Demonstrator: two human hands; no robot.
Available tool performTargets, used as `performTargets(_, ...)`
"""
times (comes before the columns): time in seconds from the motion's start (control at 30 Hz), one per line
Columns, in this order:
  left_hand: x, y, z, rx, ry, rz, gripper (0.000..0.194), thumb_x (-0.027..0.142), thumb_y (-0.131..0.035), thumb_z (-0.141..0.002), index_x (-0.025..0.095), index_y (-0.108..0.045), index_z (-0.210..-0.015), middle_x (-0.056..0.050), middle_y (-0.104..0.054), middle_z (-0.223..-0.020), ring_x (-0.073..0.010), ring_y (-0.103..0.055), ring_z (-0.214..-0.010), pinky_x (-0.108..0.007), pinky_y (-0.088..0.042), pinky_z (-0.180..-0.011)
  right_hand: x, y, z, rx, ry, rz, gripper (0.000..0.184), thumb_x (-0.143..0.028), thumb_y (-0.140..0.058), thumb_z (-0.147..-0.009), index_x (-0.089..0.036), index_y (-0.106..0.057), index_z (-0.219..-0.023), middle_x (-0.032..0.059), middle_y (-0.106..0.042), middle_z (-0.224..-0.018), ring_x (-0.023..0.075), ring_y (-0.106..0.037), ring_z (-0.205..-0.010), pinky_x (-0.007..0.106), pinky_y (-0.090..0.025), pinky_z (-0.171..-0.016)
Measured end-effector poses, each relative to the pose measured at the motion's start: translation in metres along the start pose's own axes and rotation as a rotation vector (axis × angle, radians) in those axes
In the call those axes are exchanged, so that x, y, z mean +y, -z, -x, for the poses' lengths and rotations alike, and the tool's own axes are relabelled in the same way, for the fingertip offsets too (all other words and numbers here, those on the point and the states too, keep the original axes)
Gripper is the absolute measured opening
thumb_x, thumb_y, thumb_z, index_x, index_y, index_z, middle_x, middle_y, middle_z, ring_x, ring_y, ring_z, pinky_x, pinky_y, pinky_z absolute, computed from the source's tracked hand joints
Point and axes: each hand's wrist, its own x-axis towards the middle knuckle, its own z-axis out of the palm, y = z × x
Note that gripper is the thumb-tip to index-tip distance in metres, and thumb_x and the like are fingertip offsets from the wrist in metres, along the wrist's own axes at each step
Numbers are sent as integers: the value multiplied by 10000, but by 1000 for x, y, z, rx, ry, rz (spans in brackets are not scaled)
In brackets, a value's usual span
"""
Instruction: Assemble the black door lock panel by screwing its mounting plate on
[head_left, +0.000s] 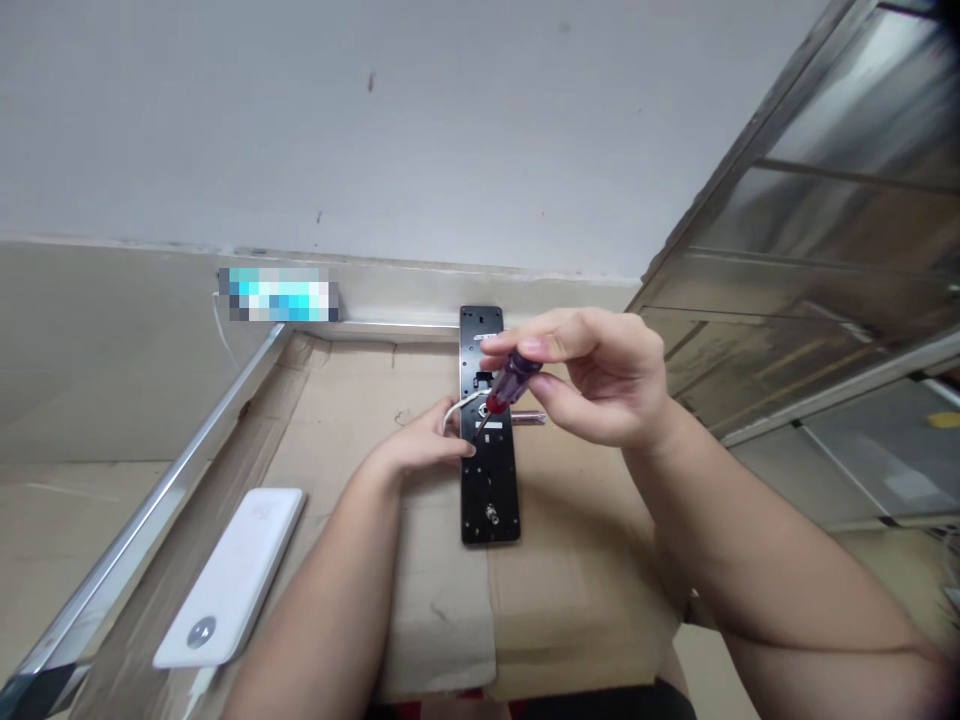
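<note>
Two hands (420, 445) (607, 385), one screwdriver (514, 382), one lock plate (491, 480)

Glossy purple plastic screwdriver handle (514, 381), matt black metal plate (491, 485), rough brown cardboard (442, 610)

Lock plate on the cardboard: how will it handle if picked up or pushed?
Probably stiff and fairly heavy for its size, as it looks like a solid metal lock plate. Lying flat on the cardboard, it seems unlikely to roll. When lifted, the white wire and the stud could snag, and the left hand is on it.
</note>
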Motion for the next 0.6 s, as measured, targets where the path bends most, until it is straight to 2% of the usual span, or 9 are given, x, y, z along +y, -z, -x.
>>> performTargets(0.13,-3,-1,-1,13,3,-7,684,191,-778,-726,226,-465,-1333,-76,-619,-1124,-226,-650,-985,-334,-571,-734,0,0,-3,4,51,57,295,-72,-737,-766,-173,-670,-1036,52,-713,-924,187,-731,-855,337,-647,-708)
performTargets(0.27,2,-3,0,31,-13,-47,591,188,-767,-723,186,-523,-1261,-78,-635,-1095,-209,-660,-933,-310,-560,-722,3,-2,-3,47,77,121,301,-100,-853,-681,-205,-641,-868,-11,-604,-790,129,-619,-701,280,-580,-598)
performTargets(0.37,8,-5,2,45,-6,-73,622,196,-770,-716,199,-511,-1281,-75,-646,-1088,-215,-665,-915,-318,-567,-702,4,-5,-2,61,58,120,318,-133,-873,-666,-216,-602,-810,-9,-556,-829,125,-588,-708,281,-559,-588)
performTargets(0.47,10,-6,3,36,1,-47,684,203,-775,-710,220,-476,-1326,-82,-641,-1133,-230,-662,-967,-337,-575,-724,1,-6,-3,36,23,82,275,-106,-825,-706,-203,-601,-832,24,-592,-914,146,-626,-785,308,-575,-643)
performTargets(0.6,8,-6,3,15,13,-25,646,210,-772,-715,198,-493,-1298,-98,-628,-1168,-221,-658,-972,-324,-565,-725,-1,-8,-3,-36,-47,-129,224,-93,-731,-782,-173,-618,-957,56,-644,-962,161,-668,-857,324,-594,-704)
